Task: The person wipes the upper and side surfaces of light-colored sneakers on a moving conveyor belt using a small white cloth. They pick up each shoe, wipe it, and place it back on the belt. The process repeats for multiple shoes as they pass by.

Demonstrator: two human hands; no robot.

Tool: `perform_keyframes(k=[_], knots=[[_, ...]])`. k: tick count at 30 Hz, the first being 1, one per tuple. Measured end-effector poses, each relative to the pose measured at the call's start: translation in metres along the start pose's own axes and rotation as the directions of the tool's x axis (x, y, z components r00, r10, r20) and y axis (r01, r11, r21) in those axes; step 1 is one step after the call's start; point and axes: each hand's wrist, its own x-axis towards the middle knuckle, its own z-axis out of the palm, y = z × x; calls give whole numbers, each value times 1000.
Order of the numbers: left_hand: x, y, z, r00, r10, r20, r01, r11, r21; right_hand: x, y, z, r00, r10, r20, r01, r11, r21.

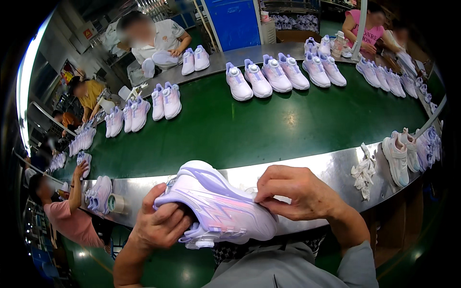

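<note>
A white sneaker point(228, 204) with lilac and pink side panels is tilted on its side in front of me, its sole turned up and away. My left hand point(161, 221) is closed on the heel end, several fingers hooked inside the shoe opening. A round dial on the shoe's upper points down toward my lap. My right hand point(300, 192) is closed in a pinch at the sole edge near the toe. Whatever sits between its fingertips, if anything, is too small to make out.
A metal ledge point(329, 165) borders the green conveyor belt point(206, 139), where pairs of sneakers point(276, 74) stand. Crumpled white scraps point(364, 173) and a beige pair point(397, 156) lie right; a tape roll point(116, 203) stands left. Co-workers sit around the line, one in pink point(72, 218) nearby.
</note>
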Motion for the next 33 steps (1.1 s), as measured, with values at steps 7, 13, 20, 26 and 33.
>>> perform_keyframes(k=[7, 13, 20, 26, 33], knots=[[50, -38, 12, 994, -105, -30, 104, 994, -37, -33, 28, -37, 990, 62, -126, -64, 998, -4], [164, -92, 70, 989, -146, -37, 139, 981, -136, -75, 109, -74, 926, 311, 215, -378, 736, 561], [328, -92, 218, 1000, 21, 14, -13, 918, -397, -50, 148, -35, 779, 232, 582, -569, 652, 501], [436, -55, 354, 992, 77, -102, -125, 767, -629, -65, 211, -15, 843, 152, 516, -538, 224, 812], [505, -102, 363, 918, -393, -52, 352, 868, -351, -63, 208, -24, 816, 195, 544, -577, 263, 773]])
